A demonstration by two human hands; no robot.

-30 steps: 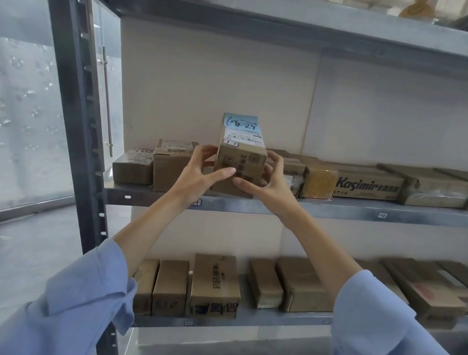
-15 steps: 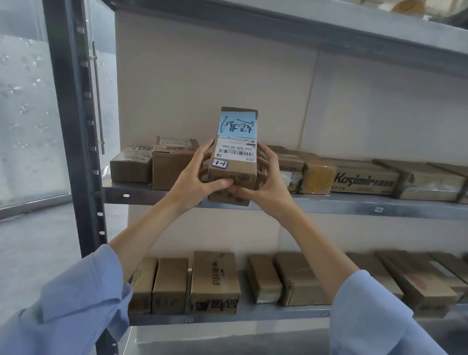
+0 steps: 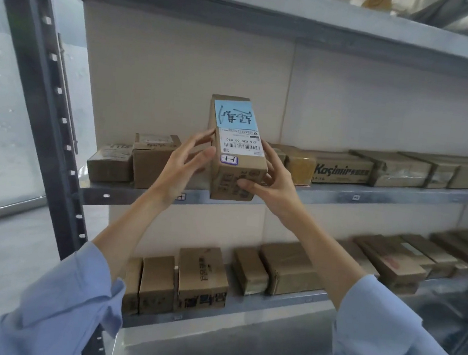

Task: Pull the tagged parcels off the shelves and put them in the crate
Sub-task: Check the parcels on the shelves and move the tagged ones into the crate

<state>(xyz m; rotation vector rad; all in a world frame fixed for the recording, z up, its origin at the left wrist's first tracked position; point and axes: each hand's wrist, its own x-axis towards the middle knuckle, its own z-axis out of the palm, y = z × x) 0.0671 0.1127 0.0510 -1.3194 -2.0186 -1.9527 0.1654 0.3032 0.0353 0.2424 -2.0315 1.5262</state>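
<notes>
Tipped further toward the camera than a second before, the parcel [image 3: 237, 151] was held in front of the shelf [image 3: 370, 197] edge, the left hand [image 3: 182, 168] and right hand [image 3: 272, 184] each keeping a grip round its sides. It was brown cardboard with a blue handwritten tag and a white barcode label. No crate showed, so the drop-off seemingly remained, and other boxes [image 3: 203, 279] lay shelved.

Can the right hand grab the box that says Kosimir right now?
Probably not yet: the right hand is holding the tagged parcel. The Kosimir box sits nearby on the shelf, its front uncovered.
</notes>
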